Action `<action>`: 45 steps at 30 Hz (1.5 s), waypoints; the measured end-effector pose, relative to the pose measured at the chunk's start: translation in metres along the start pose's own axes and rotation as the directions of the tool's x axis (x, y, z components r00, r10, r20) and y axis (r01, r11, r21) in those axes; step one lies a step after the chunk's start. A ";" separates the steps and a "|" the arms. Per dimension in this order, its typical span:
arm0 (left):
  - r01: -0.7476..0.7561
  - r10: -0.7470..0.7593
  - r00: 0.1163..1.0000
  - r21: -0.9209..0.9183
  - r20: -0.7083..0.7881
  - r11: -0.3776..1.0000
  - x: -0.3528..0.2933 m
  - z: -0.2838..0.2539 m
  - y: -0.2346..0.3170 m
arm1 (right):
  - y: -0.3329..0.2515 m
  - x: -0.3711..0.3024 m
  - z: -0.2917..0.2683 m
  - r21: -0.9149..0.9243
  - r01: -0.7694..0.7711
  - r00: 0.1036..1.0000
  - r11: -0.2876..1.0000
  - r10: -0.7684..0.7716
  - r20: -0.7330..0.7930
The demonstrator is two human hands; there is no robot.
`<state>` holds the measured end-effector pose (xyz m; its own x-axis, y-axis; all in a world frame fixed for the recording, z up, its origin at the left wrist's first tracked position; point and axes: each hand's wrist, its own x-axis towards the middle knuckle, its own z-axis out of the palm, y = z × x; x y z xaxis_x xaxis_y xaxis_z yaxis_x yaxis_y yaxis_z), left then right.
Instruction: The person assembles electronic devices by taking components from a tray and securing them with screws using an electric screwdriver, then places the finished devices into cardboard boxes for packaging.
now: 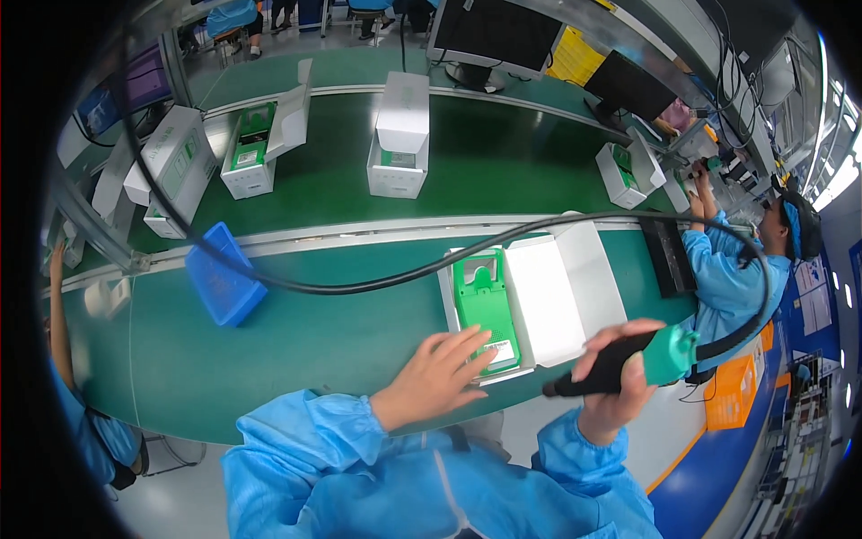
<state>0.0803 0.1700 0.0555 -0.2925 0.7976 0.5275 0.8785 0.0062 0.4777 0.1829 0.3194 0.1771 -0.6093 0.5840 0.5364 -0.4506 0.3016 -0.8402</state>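
Note:
A white box (pixel 575 278) lies with its lid folded back to the right on the green bench in front of me. In its left part rests a bright green device (pixel 480 301) with a small window at the far end and a white label at the near end. My left hand (pixel 437 375) reaches over the box's near left edge, fingers spread, fingertips at the device's label. My right hand (pixel 620 382) grips a corded handheld tool (pixel 620 362), black with a teal end, just right of the box's near side; its exact kind is unclear.
A thick black cable (pixel 359 287) arcs across the view to the tool. A blue tray (pixel 224 277) sits to the left. Beyond a metal rail stand several white boxes (pixel 398 135) on a green belt. At right, a co-worker (pixel 741 256) works beside a black bin (pixel 666 256).

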 end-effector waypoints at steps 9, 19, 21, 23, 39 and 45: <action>0.047 -0.046 0.995 -0.002 0.094 0.999 -0.003 0.002 0.000 | 0.053 0.063 0.052 0.125 0.117 0.989 0.985 -0.104 -0.106; 0.059 -0.055 0.994 -0.041 0.090 0.997 -0.004 0.000 0.000 | 0.070 0.069 0.058 0.113 0.117 0.989 0.987 -0.105 -0.104; 0.063 -0.059 0.994 -0.050 0.091 0.997 -0.004 0.001 0.000 | 0.072 0.069 0.057 0.105 0.113 0.990 0.988 -0.103 -0.100; 0.065 -0.060 0.993 -0.052 0.100 0.996 -0.003 0.000 -0.002 | 0.074 0.069 0.056 0.095 0.109 0.990 0.989 -0.100 -0.096; 0.049 -0.043 0.993 -0.049 0.114 0.998 0.001 -0.005 -0.004 | 0.081 0.093 0.078 -0.074 -0.074 0.996 0.995 0.078 0.050; 0.044 -0.037 0.993 -0.055 0.113 0.998 0.002 -0.006 -0.003 | 0.083 0.099 0.064 0.097 -0.125 0.953 0.987 0.092 0.290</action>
<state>0.0751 0.1683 0.0591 -0.2807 0.8597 0.4267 0.8428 0.0080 0.5382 0.0431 0.3538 0.1656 -0.8109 0.3660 0.4565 -0.4319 0.1520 -0.8890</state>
